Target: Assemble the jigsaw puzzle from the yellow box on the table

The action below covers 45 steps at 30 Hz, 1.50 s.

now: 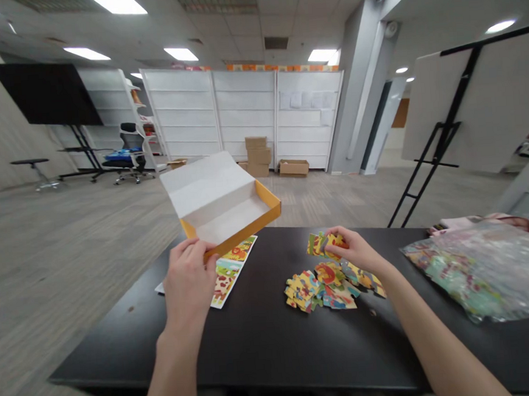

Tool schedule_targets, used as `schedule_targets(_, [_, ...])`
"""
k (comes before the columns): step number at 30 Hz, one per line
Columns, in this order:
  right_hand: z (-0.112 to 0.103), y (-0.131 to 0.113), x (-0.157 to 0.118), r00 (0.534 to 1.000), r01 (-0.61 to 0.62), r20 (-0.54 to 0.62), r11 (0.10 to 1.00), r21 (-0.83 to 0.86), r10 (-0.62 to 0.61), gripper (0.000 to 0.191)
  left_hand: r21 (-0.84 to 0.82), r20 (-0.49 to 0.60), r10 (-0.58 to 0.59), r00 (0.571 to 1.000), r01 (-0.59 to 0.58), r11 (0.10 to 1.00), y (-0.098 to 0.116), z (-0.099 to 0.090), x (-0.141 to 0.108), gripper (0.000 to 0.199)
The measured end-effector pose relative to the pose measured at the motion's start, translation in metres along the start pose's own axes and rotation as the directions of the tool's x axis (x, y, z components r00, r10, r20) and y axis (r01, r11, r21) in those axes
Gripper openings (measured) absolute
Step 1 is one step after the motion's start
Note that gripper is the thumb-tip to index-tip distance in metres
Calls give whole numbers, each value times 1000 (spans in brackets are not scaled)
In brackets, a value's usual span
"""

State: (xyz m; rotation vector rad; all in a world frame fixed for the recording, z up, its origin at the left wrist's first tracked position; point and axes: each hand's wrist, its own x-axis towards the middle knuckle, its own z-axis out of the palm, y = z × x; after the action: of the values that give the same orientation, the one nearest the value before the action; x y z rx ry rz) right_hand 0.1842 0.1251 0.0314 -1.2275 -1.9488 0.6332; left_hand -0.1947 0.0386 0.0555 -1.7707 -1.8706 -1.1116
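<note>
Left hand (187, 283) with fingers gripping an orange box (229, 216), right hand (353, 252) with fingers gripping jigsaw pieces (319, 244)

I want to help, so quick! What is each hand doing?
Left hand: closed, holding the box by its edge.
Right hand: closed, holding puzzle pieces.

No readable text, apparently, anywhere.

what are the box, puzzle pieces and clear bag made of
The open box looks like folded paperboard: creased corners, matte white inside, orange edges. The puzzle pieces seem to be printed card, probably, flat and stiff-looking. The bag looks like thin plastic film, glossy, crinkled and see-through.
</note>
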Motion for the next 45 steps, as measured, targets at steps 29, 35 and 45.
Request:
schedule_targets(29, [21, 11, -1, 1000, -17, -6, 993, -118, 17, 39, 213, 424, -122, 897, 32, 977, -98, -16, -18, 18])
schedule_targets(35, [24, 5, -2, 999, -24, -38, 993, -112, 20, 36, 283, 401, -168, 901, 52, 958, -83, -22, -18, 36])
schedule_targets(45, [33, 5, 0, 992, -43, -116, 999, -6, 42, 42, -298, 107, 3, 994, 29, 954, 14, 11, -14, 22])
